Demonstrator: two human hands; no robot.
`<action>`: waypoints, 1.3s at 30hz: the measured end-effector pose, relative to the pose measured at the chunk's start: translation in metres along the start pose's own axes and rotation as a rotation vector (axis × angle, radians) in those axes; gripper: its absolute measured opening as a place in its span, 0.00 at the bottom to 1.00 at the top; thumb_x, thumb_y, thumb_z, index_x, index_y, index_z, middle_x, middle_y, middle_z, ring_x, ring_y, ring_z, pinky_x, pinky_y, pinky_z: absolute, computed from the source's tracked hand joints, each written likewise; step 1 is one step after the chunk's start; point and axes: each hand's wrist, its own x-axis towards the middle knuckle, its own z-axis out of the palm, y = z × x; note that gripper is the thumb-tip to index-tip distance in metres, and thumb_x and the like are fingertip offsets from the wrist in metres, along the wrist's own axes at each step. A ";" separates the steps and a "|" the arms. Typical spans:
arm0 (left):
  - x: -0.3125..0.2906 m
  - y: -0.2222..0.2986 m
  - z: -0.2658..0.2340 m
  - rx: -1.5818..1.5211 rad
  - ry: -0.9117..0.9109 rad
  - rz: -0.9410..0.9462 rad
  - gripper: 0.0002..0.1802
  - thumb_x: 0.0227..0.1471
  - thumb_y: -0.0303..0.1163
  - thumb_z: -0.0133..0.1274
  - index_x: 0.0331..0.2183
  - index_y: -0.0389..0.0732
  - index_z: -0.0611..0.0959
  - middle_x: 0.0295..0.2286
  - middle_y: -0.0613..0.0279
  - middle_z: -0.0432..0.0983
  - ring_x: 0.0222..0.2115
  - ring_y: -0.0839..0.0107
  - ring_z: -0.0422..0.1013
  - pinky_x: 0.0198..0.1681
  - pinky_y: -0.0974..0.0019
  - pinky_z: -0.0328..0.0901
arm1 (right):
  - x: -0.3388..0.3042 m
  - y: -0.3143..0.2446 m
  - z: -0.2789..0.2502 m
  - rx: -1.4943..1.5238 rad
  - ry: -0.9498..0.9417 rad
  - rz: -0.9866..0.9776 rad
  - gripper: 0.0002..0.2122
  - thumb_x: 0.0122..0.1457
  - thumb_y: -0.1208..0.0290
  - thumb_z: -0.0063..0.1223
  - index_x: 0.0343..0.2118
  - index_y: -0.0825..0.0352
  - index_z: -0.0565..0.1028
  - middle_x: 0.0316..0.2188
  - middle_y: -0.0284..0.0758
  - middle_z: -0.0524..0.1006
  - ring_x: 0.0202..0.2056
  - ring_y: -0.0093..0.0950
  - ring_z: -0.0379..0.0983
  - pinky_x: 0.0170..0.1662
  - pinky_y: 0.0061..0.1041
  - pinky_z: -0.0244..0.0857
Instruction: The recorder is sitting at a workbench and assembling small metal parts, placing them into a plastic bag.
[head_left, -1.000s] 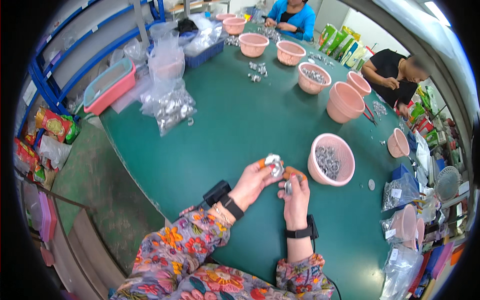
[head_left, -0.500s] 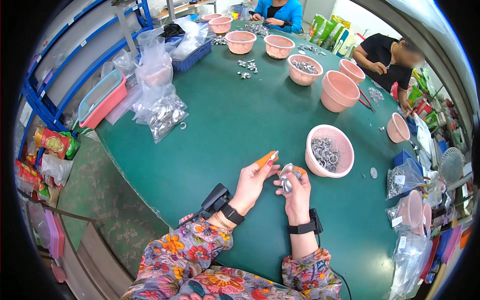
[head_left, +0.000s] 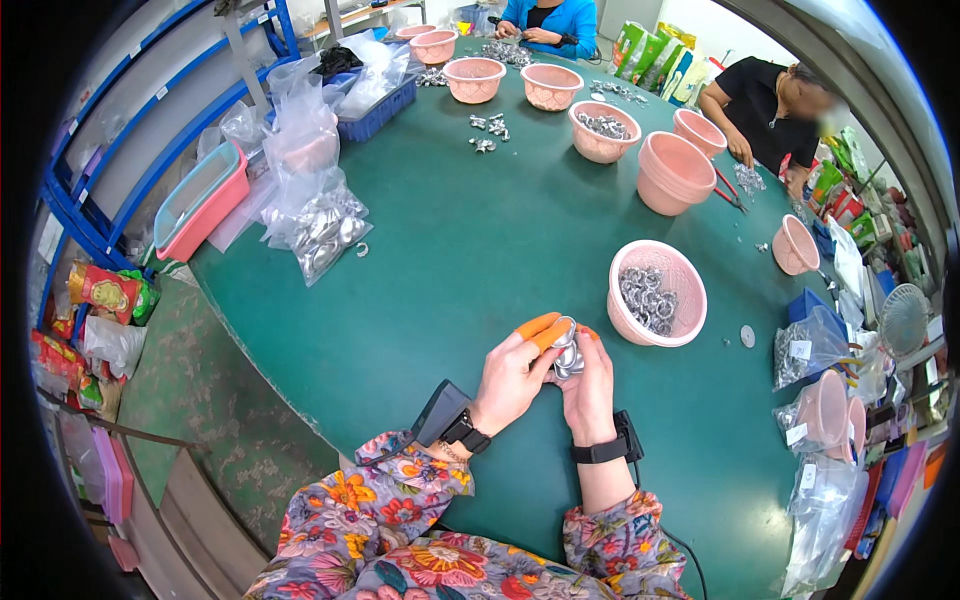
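Several shiny silver curved metal pieces (head_left: 568, 352) are held between my two hands above the green table. My left hand (head_left: 512, 378), with orange finger covers, has its fingers closed on one piece at the top of the group. My right hand (head_left: 587, 388) is wrapped round the rest, its thumb side turned toward the left hand. Just beyond and to the right stands a pink basket (head_left: 690, 325), tilted in view, with many ring-like silver pieces (head_left: 648, 298) inside. Parts of the held pieces are hidden by my fingers.
A clear bag of silver pieces (head_left: 325, 235) lies at the left, near a pink-and-blue bin (head_left: 205, 215). Stacked pink baskets (head_left: 673, 178) and red-handled pliers (head_left: 730, 195) are farther right. Bagged parts (head_left: 810, 350) line the right edge. Two people sit across the table (head_left: 450, 230).
My left hand has come over to the right hand, and both now meet at the silver pieces. The view has shifted slightly. The person at the far right has leaned lower.
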 end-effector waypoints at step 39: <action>0.001 0.005 -0.023 -1.700 0.038 -0.908 0.26 0.64 0.42 0.35 0.51 0.27 0.67 0.50 0.38 0.65 0.52 0.43 0.63 0.59 0.46 0.58 | -0.016 -0.002 0.012 -0.515 -0.029 -0.535 0.13 0.58 0.72 0.51 0.46 0.67 0.74 0.43 0.36 0.71 0.47 0.27 0.67 0.52 0.27 0.59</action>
